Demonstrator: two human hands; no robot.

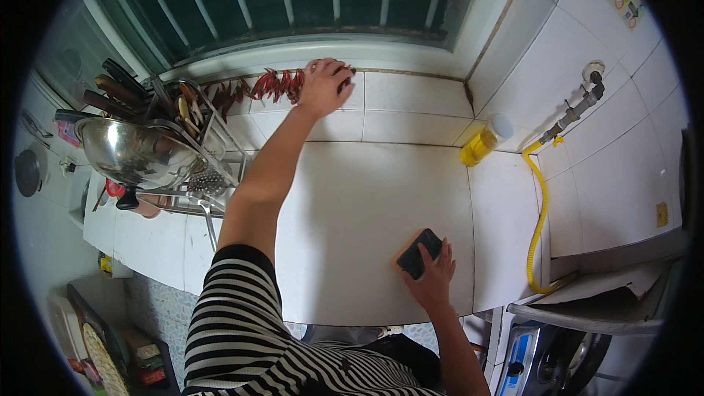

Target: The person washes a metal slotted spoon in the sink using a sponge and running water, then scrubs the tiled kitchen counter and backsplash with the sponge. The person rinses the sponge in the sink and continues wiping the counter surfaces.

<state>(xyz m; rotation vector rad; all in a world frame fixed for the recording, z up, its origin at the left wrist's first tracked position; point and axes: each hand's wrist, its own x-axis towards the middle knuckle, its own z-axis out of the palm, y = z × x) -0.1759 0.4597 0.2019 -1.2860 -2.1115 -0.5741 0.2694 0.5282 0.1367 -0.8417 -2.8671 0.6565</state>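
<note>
Along the tiled ledge below the window runs a string of dried red chillies (278,84). My left hand (324,87) is stretched out to its right end, with the fingers curled over the chillies and partly hiding them. Lower down, my right hand (432,275) holds a sponge (416,257) with a dark green scouring face up and an orange side showing at its left edge. The sponge is on the white tiled counter (363,203), near the front right part of it.
A wire rack (242,162) on the left carries a steel bowl (137,148) and several knives and utensils. At the back right stands a jar of yellow liquid (480,147). A yellow gas hose (542,214) hangs from a wall pipe; a gas stove (550,355) is at lower right.
</note>
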